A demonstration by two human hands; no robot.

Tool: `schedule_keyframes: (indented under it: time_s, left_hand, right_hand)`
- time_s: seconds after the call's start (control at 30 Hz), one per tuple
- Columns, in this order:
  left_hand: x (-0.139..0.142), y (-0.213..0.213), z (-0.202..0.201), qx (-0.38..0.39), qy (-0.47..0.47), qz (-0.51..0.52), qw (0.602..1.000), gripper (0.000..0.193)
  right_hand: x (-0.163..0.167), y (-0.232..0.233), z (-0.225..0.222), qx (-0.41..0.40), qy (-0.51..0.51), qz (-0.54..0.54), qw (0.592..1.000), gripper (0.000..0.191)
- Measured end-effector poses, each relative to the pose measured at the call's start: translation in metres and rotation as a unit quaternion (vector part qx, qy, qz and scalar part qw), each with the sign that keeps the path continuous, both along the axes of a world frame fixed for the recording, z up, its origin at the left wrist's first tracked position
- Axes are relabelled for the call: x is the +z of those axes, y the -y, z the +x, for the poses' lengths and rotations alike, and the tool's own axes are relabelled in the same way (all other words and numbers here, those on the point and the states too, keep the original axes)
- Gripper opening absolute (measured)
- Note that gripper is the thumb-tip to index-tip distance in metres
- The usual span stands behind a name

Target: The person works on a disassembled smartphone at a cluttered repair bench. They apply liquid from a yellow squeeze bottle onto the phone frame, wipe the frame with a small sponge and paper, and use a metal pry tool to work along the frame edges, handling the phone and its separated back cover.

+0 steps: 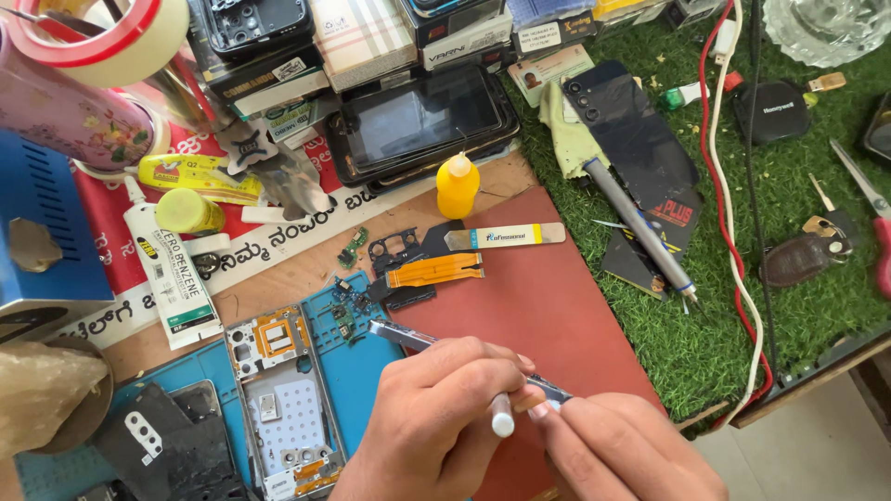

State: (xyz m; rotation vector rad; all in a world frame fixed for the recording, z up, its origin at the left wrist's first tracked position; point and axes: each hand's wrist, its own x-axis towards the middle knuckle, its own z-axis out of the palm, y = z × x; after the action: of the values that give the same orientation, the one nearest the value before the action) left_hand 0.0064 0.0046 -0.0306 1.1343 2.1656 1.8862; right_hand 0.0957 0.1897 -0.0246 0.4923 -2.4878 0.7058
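Biggest thing on the bench is the green turf mat (798, 278) on the right with a red board (548, 306) laid beside it, and a blue work mat (367, 357) at lower left. On that blue mat sits an opened phone frame (283, 408), back off, innards showing, so the teardown looks well underway: a dark phone back cover (631, 130) lies up on the turf, and a stripped black bracket (394, 249) plus an orange flex cable (434, 270) are already pulled and parked at the top edge of the red board. Nothing looks reassembled yet, so I'd guess there's plenty left. Both hands are down front over the red board. The left hand (436, 417) is closed around a white pen-like tool (502, 419), tip end pointing down toward the camera, while also pinching a long thin dark strip (408, 339) that runs from the blue mat to the fingers. The right hand (631, 450) pinches the other end of that strip with its fingertips (541, 409). Smaller bits around: a yellow dropper bottle (458, 186), a white glue tube (172, 269), a grey screwdriver (640, 227) on the turf.
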Motion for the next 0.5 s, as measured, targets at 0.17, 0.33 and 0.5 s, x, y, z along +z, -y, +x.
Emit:
schedule_keyframes:
  time_s: [0.17, 0.33, 0.5]
  left_hand:
    - [0.000, 0.001, 0.003, 0.004, 0.008, 0.002, 1.000, 0.024]
    - [-0.001, 0.002, 0.002, 0.000, 0.002, 0.003, 1.000, 0.028]
    - [0.000, 0.003, 0.003, 0.002, 0.003, 0.007, 1.000, 0.031]
  right_hand:
    - [0.007, 0.008, -0.005, 0.006, -0.024, 0.010, 1.000, 0.033]
    - [0.010, 0.013, -0.008, -0.003, -0.030, 0.012, 0.999, 0.033]
    - [0.023, 0.013, -0.008, 0.000, 0.047, 0.041, 0.998, 0.032]
